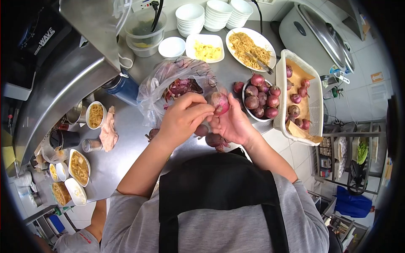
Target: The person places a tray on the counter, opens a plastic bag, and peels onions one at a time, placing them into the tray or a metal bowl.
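Note:
A red onion point(219, 103) with papery skin is held up between my two hands above the counter. My right hand point(234, 122) cups it from the right, thumb against its side. From the left, the pinched fingers of my left hand point(187, 116) touch the onion's skin; whether a flake sits between them is too small to tell. Behind my left hand lies a clear plastic bag point(154, 90) with onion peels point(184, 87) inside. Below my hands, several loose onions point(215, 140) rest on the counter. A bowl of red onions point(262, 99) stands just right of my right hand.
A white basket point(283, 90) lined with brown paper holds more onions at the right. Noodles fill a plate point(272, 42) at the back, beside a yellow-food dish point(190, 42) and stacked white bowls point(190, 19). Food dishes point(86, 168) and a pink cloth point(108, 130) lie left. Another person point(86, 236) is lower left.

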Motion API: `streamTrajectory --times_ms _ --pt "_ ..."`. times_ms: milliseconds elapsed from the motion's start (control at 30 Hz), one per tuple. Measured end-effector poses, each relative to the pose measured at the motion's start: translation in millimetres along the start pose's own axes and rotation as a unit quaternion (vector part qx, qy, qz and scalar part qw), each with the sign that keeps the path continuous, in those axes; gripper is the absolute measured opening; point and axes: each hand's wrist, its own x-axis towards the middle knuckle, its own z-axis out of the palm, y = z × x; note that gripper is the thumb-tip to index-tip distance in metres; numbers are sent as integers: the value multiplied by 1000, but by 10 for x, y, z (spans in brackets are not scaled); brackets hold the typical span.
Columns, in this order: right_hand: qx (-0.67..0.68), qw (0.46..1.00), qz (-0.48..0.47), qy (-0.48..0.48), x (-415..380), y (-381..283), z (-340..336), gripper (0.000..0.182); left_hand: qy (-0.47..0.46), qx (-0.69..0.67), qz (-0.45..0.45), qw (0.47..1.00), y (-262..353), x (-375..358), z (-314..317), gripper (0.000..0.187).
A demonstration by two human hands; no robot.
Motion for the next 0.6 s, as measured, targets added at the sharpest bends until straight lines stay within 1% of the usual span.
streamTrajectory --times_ms 33,67,100,133,167,200,267,300,333,367,400,433,467,500,533,567,600 --pt "-47 996 1 77 -25 29 -13 67 -2 14 17 1000 -3 26 -19 17" --pt "-48 996 -2 77 -6 15 -18 67 -4 28 34 999 -1 50 -31 14" --pt "-1 999 11 35 -3 17 -37 67 -6 26 33 999 14 60 -33 14" --pt "45 999 23 -7 -4 26 -48 66 20 32 19 999 27 76 -32 12" --pt "7 998 19 61 -13 19 58 62 47 38 6 998 28 93 -28 10" --pt "8 998 18 62 -21 11 7 62 46 37 6 998 8 86 -26 10" --pt "17 997 73 3 -36 -22 -121 61 75 -94 -134 984 -70 46 -32 4" --pt "18 997 73 4 -63 -21 -125 61 78 -124 -172 974 -110 34 -36 3" --pt "21 996 86 -26 -88 -25 -95 57 77 -124 -173 974 -170 31 -45 3" --pt "23 993 98 -57 -105 -23 -67 53 71 -169 -224 957 -233 34 -59 5" --pt "23 993 98 -57 -120 11 -47 53 64 -213 -273 936 -264 34 -77 6" --pt "-228 973 0 -41 -134 60 -23 47 31 -223 -336 915 -265 37 -99 7" --pt "-462 881 -98 -20 -147 83 -1 42 30 -223 -336 915 -298 27 -104 7" --pt "-386 922 22 -7 -213 34 27 33 53 -206 -349 913 -362 8 -92 6" --pt "-385 923 21 -5 -263 -11 97 33 75 -189 -361 910 -431 -8 -86 7" --pt "-488 872 48 9 -307 -49 181 39 73 -190 -362 910 -510 -16 -110 7" --pt "-583 809 75 23 -350 -68 211 53 70 -31 -311 947 -603 -18 -157 9"
